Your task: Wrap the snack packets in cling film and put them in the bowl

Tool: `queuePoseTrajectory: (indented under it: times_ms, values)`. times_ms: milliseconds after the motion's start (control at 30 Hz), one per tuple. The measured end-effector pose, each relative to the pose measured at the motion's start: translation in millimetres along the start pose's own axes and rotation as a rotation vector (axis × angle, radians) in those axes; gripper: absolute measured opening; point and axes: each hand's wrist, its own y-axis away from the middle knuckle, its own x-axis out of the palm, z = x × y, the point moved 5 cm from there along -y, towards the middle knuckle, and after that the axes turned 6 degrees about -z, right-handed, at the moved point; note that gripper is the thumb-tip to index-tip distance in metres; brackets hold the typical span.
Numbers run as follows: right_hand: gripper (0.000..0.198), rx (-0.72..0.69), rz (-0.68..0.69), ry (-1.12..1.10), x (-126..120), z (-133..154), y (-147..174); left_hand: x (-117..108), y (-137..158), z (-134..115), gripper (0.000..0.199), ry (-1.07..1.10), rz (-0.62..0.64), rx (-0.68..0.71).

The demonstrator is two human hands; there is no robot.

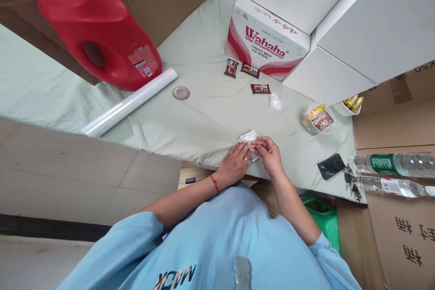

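Observation:
A small white, flat rectangular packet (248,136) in crinkled clear plastic lies near the table's front edge. My left hand (234,163) rests on its left side, fingers stretched out and pressing it down. From the right, my right hand (271,156) has thumb and fingers pinched together on the clear plastic; the exact spot they grip is partly hidden. Beyond the hands sits a crumpled clump of clear plastic (275,102). Close to it is a brown cocoa snack packet (260,89), with two more like it (250,70) by the carton.
A Wahaha water carton (268,41) and white boxes (374,22) stand behind. At left are a red jug (102,27), a film roll (132,102) and a round disc (181,93). Snack tubs (331,128), a phone (331,166), keys and bottles (408,164) lie right.

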Motion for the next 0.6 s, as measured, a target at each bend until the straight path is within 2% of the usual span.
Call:
queuePoseTrajectory:
  times_ms: [100, 200, 300, 433, 500, 600]
  values:
    - [0.028, 0.023, 0.027, 0.056, 0.2, -2.5, 0.9, 1.7, 3.2, 3.1, 0.058, 0.119, -0.034, -0.001]
    - [0.025, 0.024, -0.027, 0.084, 1.3, -7.1, 0.1, -5.2, 6.5, 8.2, 0.062, 0.225, -0.119, -0.048]
    - [0.025, -0.008, -0.060, 0.080, 3.6, -9.5, -1.2, -16.6, 4.2, 9.5, 0.070, 0.219, -0.149, -0.038]
    - [0.029, 0.020, -0.046, 0.019, 0.2, -7.2, -4.9, -22.8, -11.0, 6.8, 0.079, 0.113, 0.030, 0.063]
    - [0.035, 0.098, -0.029, -0.087, -5.7, -3.6, -6.8, -23.4, -18.1, 8.9, 0.081, 0.069, 0.108, 0.064]
    - [0.041, 0.247, 0.067, -0.223, -15.8, 2.8, -5.3, -22.8, -22.5, 12.6, 0.080, 0.048, 0.182, 0.057]
